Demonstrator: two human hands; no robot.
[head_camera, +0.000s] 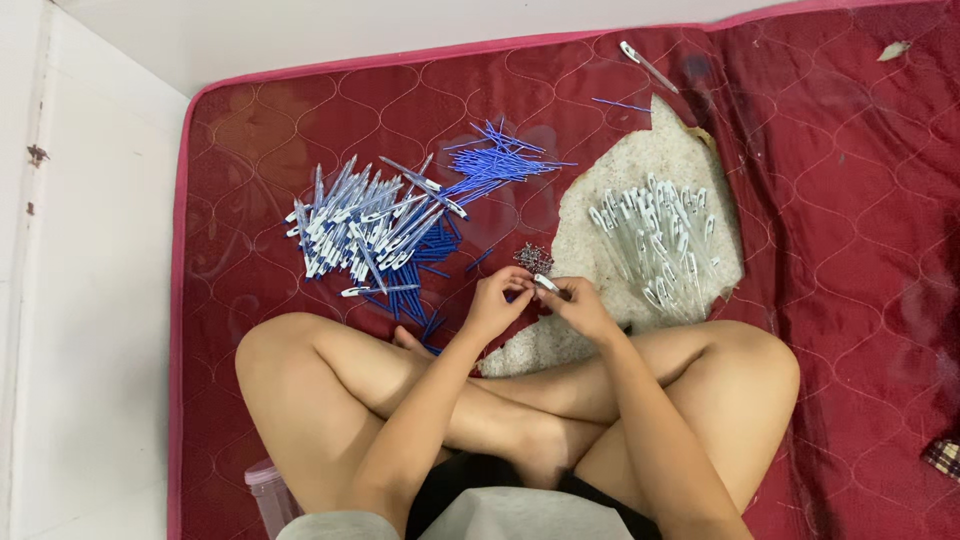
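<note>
I sit cross-legged on a dark red quilted mattress (840, 200). My left hand (497, 302) and my right hand (578, 304) meet in front of my knees, both pinching one small pen part (545, 283) with a pale tip. Just beyond my fingers lies a little heap of tiny metal springs (533, 258). To the left is a pile of assembled blue-and-white pens (365, 228), with a bundle of thin blue refills (500, 160) behind it. To the right, a pile of clear pen barrels (655, 240) rests on a torn patch of exposed foam (660, 160).
A single pen (645, 65) lies near the mattress's far edge. A white floor and wall (90, 300) border the mattress on the left. A clear plastic jar with a pink lid (265, 490) stands by my left thigh. A scrap of checked cloth (943, 457) sits at the right edge.
</note>
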